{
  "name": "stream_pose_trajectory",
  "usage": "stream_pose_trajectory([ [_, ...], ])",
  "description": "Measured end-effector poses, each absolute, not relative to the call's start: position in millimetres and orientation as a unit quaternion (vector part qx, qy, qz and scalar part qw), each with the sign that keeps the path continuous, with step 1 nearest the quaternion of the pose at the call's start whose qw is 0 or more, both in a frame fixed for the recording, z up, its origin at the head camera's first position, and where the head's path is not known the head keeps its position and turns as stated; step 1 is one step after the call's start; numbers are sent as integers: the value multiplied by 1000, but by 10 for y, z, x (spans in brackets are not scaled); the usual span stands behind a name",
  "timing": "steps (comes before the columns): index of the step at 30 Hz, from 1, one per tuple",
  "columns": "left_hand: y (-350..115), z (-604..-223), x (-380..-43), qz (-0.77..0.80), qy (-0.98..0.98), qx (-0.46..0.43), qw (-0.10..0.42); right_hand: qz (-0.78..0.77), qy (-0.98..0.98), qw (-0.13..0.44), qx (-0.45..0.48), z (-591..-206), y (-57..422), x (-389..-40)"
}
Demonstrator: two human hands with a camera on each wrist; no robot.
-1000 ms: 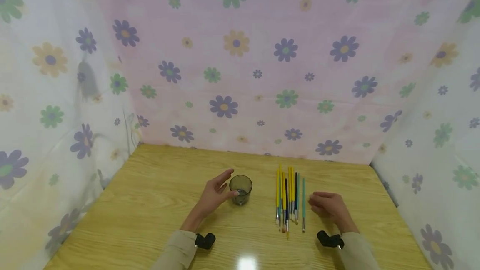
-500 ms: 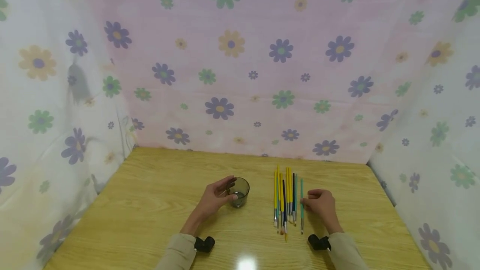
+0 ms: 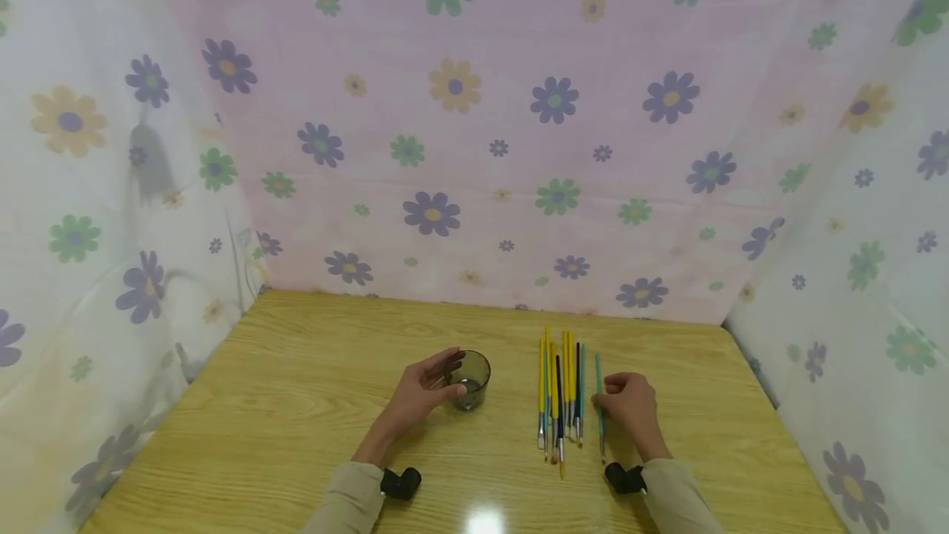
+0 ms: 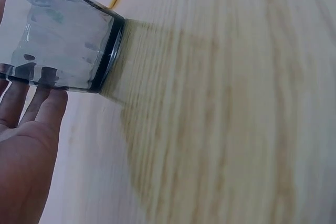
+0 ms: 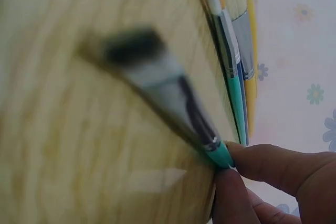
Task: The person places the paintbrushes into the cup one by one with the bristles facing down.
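Note:
My left hand (image 3: 417,395) holds a smoky, see-through drinking glass (image 3: 474,377), which stands on the table. In the left wrist view, fingertips show along one side of the glass (image 4: 65,40). My right hand (image 3: 633,406) pinches a paintbrush with a teal handle (image 3: 599,381) between thumb and forefinger. The right wrist view has this brush (image 5: 176,100) close up, its dark bristle end blurred. To its left, several more paintbrushes (image 3: 554,386) with yellow, teal and dark blue handles lie side by side, bristles toward me.
The wood-grain table (image 3: 311,369) meets a flower-printed cloth (image 3: 474,122) at the back, with more such cloth at both sides. A small black device (image 3: 401,483) sits at my left wrist and a similar device (image 3: 625,478) at my right.
My left hand has closed round the glass. My right hand has moved left to the single teal paintbrush and pinched it, and the brush has turned slightly. The view has shifted a little.

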State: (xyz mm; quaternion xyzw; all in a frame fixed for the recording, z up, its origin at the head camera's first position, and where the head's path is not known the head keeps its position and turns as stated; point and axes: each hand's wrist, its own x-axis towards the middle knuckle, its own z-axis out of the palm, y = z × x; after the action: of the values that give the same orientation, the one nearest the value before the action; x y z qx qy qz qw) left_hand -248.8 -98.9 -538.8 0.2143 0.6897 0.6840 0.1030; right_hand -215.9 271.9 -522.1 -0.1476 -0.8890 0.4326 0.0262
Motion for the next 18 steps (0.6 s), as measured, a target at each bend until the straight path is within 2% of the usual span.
stream_pose_trajectory([
  [12,-984,-5372,-2473,689,687,205,106,403,-904,9,-139,-5151,2691,-2192],
  [18,-973,-5383,-2479,690,686,205,106,470,-870,-26,-144,-5134,2796,-2206],
])
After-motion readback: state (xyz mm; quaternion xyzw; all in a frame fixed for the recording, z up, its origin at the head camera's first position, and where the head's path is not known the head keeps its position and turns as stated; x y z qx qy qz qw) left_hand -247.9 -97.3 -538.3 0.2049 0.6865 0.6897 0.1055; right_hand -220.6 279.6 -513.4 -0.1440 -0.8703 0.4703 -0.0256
